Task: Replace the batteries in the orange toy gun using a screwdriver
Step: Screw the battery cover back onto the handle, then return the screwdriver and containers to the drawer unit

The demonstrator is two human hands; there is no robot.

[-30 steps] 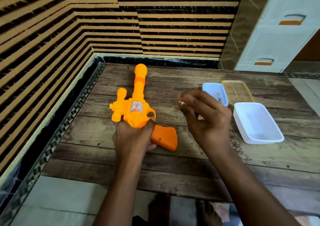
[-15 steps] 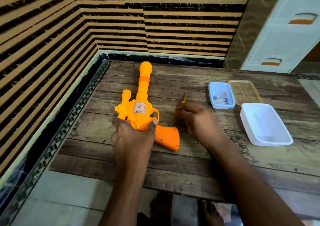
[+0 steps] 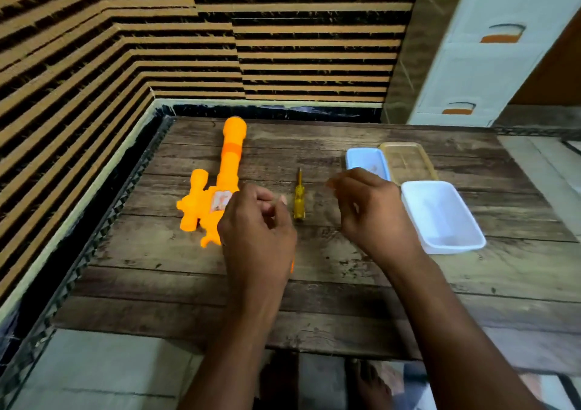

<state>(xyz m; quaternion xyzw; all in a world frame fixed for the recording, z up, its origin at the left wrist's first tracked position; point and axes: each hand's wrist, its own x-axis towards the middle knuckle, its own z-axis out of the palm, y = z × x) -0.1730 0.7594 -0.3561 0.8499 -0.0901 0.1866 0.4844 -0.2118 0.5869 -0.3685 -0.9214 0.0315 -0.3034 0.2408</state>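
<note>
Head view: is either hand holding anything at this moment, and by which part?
Apparently nothing. The left hand hovers over the toy gun, the right hand hangs loosely curled, and the screwdriver lies on the table between them.

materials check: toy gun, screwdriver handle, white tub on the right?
Toy gun: moulded plastic by the look, uniform orange, smooth rounded forms.
Screwdriver: handle likely translucent yellow plastic; thin shaft probably metal, too small to confirm.
White tub: thin plastic, smooth and slightly glossy, rounded corners.
</note>
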